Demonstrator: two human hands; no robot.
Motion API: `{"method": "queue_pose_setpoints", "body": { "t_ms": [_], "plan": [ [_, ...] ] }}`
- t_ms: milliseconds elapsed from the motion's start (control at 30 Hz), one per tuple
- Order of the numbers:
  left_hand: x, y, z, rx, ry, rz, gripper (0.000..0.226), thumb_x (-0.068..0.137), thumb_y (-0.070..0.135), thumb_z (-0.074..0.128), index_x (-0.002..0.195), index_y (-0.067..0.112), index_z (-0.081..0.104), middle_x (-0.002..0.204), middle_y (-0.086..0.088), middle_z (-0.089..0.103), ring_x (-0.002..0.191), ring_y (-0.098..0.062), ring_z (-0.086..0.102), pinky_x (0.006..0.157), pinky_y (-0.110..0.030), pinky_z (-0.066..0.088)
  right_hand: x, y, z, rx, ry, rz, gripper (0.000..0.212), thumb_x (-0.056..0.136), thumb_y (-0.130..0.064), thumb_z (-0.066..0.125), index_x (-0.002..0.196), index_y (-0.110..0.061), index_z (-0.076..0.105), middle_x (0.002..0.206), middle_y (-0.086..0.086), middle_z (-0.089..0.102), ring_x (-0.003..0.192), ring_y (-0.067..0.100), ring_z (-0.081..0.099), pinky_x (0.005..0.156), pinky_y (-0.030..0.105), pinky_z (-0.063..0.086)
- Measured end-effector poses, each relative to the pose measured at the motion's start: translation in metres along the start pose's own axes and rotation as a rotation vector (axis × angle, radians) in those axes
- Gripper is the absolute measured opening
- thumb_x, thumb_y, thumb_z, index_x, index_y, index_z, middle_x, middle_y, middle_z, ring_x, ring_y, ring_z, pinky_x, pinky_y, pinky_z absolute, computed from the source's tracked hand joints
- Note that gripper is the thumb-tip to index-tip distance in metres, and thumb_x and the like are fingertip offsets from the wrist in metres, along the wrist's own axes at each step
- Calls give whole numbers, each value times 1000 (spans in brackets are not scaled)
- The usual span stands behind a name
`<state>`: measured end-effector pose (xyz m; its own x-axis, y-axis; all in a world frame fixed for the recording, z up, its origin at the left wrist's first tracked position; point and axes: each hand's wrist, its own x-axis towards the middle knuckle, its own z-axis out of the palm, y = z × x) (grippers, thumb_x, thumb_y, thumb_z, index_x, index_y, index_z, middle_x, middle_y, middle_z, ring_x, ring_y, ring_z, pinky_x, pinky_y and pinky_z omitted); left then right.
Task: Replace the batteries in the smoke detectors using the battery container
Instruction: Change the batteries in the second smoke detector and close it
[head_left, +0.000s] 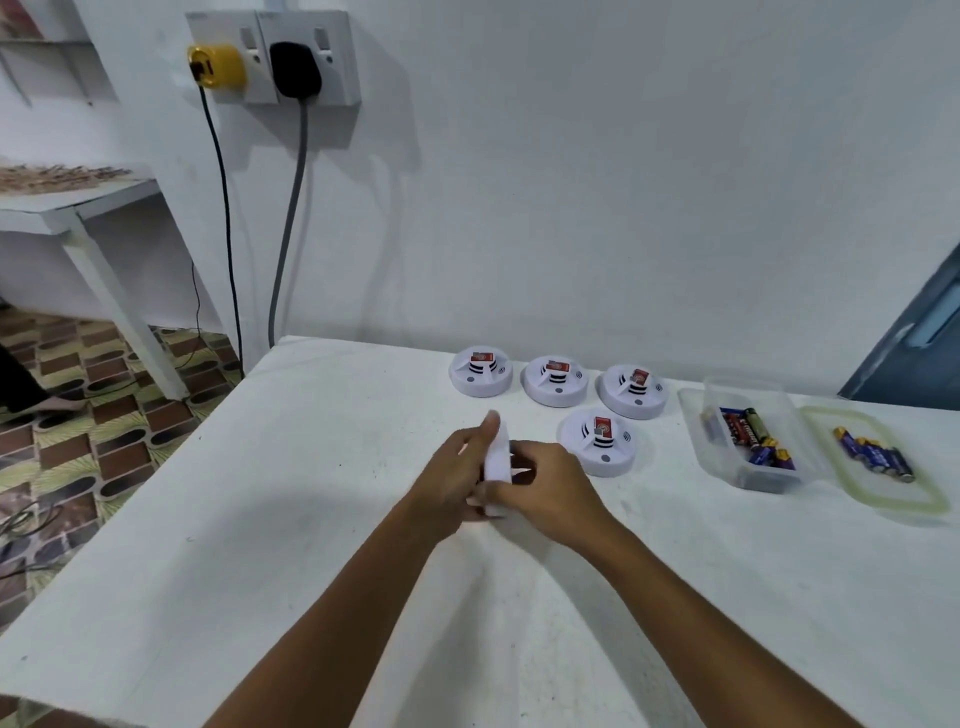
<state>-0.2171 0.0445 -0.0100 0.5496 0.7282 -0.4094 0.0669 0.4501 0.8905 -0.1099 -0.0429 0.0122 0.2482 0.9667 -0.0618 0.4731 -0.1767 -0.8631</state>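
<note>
A white smoke detector (496, 465) stands on edge above the white table (260, 493), held between both hands. My left hand (457, 467) grips its left side with the thumb over the top rim. My right hand (545, 488) curls round its right side, fingers against its face. Several more white detectors lie flat behind: three in a row (480, 371), (556, 382), (634, 389) and one nearer (600, 441). A clear battery container (748, 436) with several batteries stands at the right. Its lid (878, 460) lies beside it with a few blue batteries (875, 454) on it.
Two wall sockets carry a yellow plug (215, 65) and a black plug (293, 67), their cables hanging down behind the table's left corner. A white shelf unit (78, 218) stands at the left over patterned floor. A person's foot (57, 405) shows there.
</note>
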Motion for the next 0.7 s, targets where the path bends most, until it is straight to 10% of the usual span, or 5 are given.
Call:
{"method": "queue_pose_setpoints", "body": {
  "t_ms": [133, 333, 700],
  "plan": [
    [-10, 18, 0, 80, 162, 89, 47, 92, 64, 36, 116, 31, 58, 122, -3, 61, 111, -29, 60, 91, -50, 53, -3, 8, -13, 443, 2, 105, 29, 78, -1, 69, 105, -11, 68, 98, 7, 74, 96, 26, 69, 83, 43, 58],
    [-16, -9, -20, -9, 47, 184, 28, 94, 15, 58, 121, 17, 59, 119, -13, 65, 100, -33, 67, 83, -46, 57, -3, 31, -14, 1036, -78, 208, 42, 82, 22, 47, 117, 1, 57, 113, 23, 68, 102, 38, 66, 83, 45, 57],
    [-10, -29, -36, 77, 8, 360, 34, 88, 14, 64, 121, 12, 63, 110, -10, 72, 100, -29, 69, 82, -43, 57, 4, 61, 14, 975, -15, 316, 48, 78, 16, 63, 123, 3, 54, 117, 23, 66, 103, 42, 65, 92, 54, 52]
  ]
}}
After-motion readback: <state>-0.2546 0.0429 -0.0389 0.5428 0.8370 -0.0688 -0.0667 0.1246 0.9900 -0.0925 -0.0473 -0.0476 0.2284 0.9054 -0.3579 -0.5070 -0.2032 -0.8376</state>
